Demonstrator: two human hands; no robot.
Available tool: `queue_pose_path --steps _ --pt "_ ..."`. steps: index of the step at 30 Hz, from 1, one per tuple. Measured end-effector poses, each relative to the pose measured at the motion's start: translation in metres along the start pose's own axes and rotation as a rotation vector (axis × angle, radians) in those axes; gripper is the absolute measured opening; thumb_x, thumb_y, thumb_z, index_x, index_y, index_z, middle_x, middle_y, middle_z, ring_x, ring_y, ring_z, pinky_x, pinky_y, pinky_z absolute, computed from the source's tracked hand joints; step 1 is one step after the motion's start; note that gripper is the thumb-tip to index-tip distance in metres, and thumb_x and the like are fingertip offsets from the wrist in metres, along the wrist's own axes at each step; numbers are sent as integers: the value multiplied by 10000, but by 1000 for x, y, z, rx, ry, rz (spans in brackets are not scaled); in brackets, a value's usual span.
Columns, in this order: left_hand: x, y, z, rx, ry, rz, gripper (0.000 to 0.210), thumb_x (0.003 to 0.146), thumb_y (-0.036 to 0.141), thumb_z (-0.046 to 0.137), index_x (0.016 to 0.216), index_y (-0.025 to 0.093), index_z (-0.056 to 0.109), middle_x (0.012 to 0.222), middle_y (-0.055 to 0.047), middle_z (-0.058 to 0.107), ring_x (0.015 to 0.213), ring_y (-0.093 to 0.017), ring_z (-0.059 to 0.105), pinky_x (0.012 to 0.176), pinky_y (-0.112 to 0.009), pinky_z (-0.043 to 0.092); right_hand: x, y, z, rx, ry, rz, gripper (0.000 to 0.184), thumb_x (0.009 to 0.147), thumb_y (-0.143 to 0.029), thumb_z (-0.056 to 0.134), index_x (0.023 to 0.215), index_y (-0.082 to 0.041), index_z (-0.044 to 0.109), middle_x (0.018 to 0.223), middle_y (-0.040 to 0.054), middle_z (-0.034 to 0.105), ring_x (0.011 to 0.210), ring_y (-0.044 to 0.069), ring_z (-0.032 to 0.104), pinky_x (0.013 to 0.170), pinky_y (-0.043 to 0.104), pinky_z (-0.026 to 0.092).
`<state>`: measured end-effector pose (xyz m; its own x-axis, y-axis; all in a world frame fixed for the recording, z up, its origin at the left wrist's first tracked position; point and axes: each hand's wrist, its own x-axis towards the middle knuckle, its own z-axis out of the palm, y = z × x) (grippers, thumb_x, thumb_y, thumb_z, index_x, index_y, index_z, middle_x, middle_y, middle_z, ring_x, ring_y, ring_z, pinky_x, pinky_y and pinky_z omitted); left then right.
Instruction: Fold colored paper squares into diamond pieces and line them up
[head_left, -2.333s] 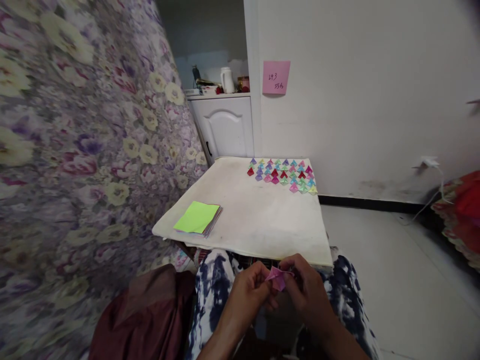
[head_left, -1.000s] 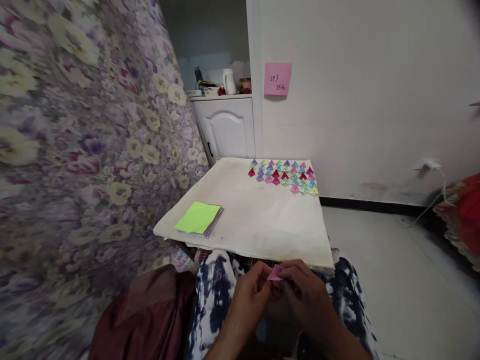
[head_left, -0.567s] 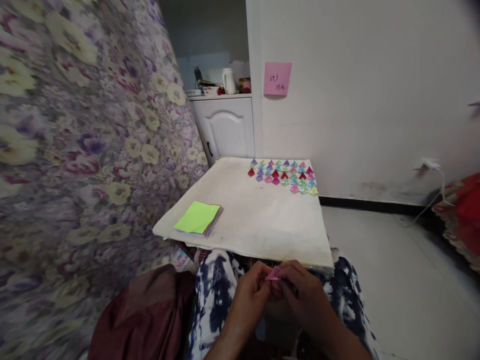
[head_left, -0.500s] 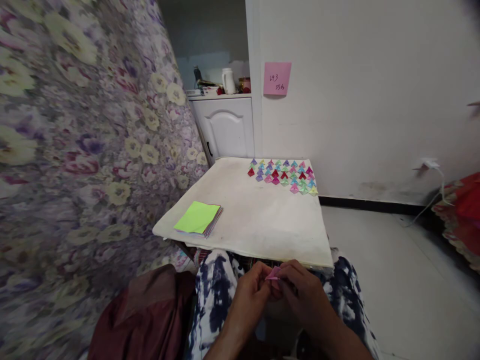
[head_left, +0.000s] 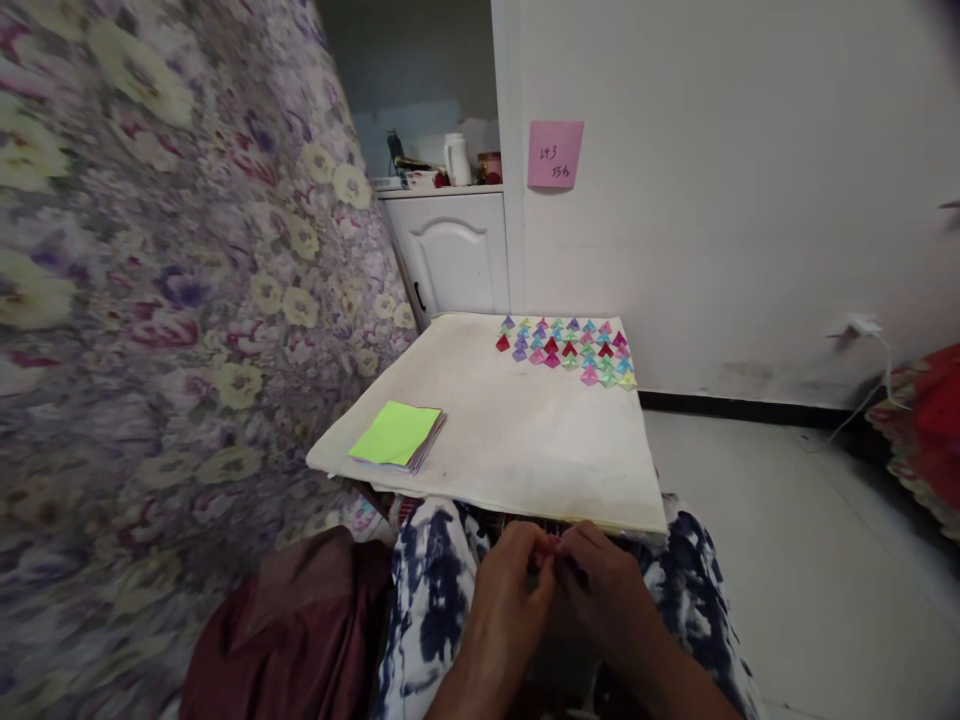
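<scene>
My left hand [head_left: 517,575] and my right hand [head_left: 600,580] meet over my lap, just below the near edge of the table. Between their closed fingertips they pinch a small piece of pink folded paper [head_left: 555,541]. Fingers cover most of it, so its shape is hidden. On the white-covered table [head_left: 517,440], a stack of square paper [head_left: 397,435] with a bright green top sheet lies at the left. Rows of small folded paper pieces [head_left: 570,352] in many colours stand at the far right.
Behind the table are a white cabinet [head_left: 461,255] and a shelf with a white jug [head_left: 457,160]. A pink note [head_left: 555,155] is stuck on the wall. A flowered curtain [head_left: 225,300] hangs at the left, and dark red cloth [head_left: 292,630] lies beside my leg.
My hands have drawn closer together and turned around the pink paper. Less of it shows now than before. The things on the table have not moved.
</scene>
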<state>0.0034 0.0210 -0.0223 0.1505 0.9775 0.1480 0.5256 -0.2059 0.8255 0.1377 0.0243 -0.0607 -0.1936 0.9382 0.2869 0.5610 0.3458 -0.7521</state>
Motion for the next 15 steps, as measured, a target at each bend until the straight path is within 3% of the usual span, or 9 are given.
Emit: queue_pose_path --steps 6,10,15 --pt "3 -1 -1 61 -5 -80 138 760 118 441 730 192 554 743 -16 606 696 -166 552 637 -263 397 -2 -6 0 21 -7 -22 172 864 -131 452 743 -179 564 769 17 545 658 123 549 628 224 434" --pt "4 -7 -5 -81 -33 -154 108 757 153 450 768 196 549 683 10 596 634 -151 550 562 -232 377 -1 -8 -2 9 -10 -12 170 876 -156 449 757 -180 568 775 19 539 665 128 548 640 231 434" --pt "5 -17 -9 -321 -89 -193 250 649 50 412 819 179 543 788 -9 614 763 -158 587 682 -243 434 -2 -6 -3 -11 -11 20 185 873 -166 462 706 -186 538 745 6 519 652 125 540 639 233 424"
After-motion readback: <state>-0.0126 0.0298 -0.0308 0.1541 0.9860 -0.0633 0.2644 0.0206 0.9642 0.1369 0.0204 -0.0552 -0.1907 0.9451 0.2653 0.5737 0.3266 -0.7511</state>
